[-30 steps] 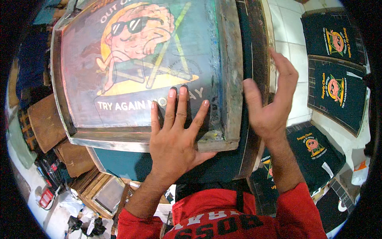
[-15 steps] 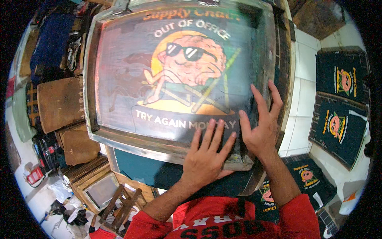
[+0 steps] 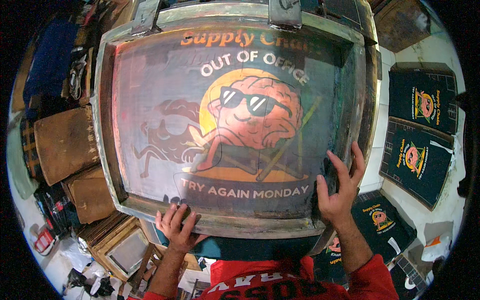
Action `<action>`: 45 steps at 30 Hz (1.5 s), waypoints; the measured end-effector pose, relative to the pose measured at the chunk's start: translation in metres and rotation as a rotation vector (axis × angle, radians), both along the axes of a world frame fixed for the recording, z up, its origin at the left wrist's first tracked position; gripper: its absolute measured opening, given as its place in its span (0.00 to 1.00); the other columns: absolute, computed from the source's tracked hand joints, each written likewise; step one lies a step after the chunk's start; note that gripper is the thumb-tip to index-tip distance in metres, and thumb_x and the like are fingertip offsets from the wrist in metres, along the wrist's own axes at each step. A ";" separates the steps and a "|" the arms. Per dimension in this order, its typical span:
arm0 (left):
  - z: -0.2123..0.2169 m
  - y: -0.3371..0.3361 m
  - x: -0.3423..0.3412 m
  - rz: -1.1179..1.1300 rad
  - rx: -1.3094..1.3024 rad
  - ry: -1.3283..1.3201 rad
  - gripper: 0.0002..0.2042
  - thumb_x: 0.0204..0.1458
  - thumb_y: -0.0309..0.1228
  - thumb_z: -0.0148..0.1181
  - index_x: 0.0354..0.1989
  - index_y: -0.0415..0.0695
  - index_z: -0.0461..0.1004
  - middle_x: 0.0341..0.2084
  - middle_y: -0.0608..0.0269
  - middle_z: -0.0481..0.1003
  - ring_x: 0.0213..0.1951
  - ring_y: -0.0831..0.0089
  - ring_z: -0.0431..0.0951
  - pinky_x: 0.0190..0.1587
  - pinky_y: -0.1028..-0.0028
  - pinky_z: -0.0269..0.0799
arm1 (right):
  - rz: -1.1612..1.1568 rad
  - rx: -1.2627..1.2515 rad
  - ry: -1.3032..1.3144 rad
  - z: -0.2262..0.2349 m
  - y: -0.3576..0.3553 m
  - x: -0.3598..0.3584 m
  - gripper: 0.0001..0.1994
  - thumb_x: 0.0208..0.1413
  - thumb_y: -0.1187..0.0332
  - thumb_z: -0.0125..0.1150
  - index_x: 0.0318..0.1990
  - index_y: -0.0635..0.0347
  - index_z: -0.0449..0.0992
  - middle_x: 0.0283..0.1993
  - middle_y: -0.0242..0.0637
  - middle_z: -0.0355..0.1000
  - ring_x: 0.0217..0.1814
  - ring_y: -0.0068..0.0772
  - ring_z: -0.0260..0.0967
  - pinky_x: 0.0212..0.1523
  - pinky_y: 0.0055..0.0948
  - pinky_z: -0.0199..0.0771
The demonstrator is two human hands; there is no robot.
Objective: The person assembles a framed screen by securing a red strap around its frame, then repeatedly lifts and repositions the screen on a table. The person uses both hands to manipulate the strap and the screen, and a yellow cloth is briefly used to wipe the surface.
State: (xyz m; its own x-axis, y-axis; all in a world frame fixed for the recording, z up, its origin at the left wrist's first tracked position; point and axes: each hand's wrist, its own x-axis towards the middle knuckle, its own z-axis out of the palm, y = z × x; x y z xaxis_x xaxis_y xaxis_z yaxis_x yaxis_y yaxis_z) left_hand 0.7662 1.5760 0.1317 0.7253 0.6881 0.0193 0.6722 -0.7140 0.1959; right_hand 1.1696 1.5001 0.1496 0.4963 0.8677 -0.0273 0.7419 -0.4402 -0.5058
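A wooden screen-printing frame (image 3: 107, 150) with a see-through mesh fills the middle. A cartoon print (image 3: 260, 115) of a pink brain in sunglasses on a deck chair, with lettering, shows in it. A fainter brownish figure (image 3: 172, 132) appears to its left. My left hand (image 3: 177, 230) holds the frame's near rim, fingers bent over the top and thumb lower. My right hand (image 3: 340, 195) rests at the near right corner, fingers spread across the right rim and mesh edge. Dark cloth (image 3: 230, 248) shows under the near rim.
Metal clamps (image 3: 285, 14) sit at the frame's far side. Dark printed shirts (image 3: 425, 100) lie at the right. Brown boards (image 3: 65, 142), a stack of smaller frames (image 3: 130, 245) and plastic bags (image 3: 95, 282) are at the left.
My left hand has moved left along the near rim, from over the mesh to gripping the wood. My right hand stays near the right corner. The frame sits lower and larger in view.
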 end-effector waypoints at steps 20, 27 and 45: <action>0.025 -0.009 -0.009 0.214 0.020 -0.259 0.37 0.48 0.48 0.70 0.64 0.43 0.67 0.67 0.45 0.61 0.69 0.45 0.57 0.67 0.37 0.46 | 0.388 0.036 0.087 0.046 -0.053 -0.115 0.25 0.45 0.66 0.72 0.54 0.56 0.76 0.46 0.39 0.71 0.50 0.47 0.67 0.52 0.46 0.65; 0.008 -0.037 -0.106 0.863 -0.013 -0.501 0.32 0.60 0.39 0.60 0.67 0.31 0.58 0.65 0.36 0.61 0.66 0.45 0.60 0.69 0.55 0.52 | 0.443 0.062 0.005 0.036 -0.072 -0.119 0.24 0.42 0.70 0.72 0.51 0.57 0.77 0.40 0.37 0.68 0.44 0.42 0.66 0.45 0.41 0.64; 0.030 -0.019 -0.140 0.890 -0.378 -0.288 0.35 0.35 0.54 0.79 0.38 0.33 0.77 0.29 0.47 0.80 0.35 0.59 0.80 0.41 0.64 0.76 | 0.461 0.620 -0.461 0.325 0.016 -0.040 0.26 0.55 0.49 0.65 0.56 0.52 0.72 0.21 0.40 0.72 0.21 0.47 0.73 0.26 0.45 0.75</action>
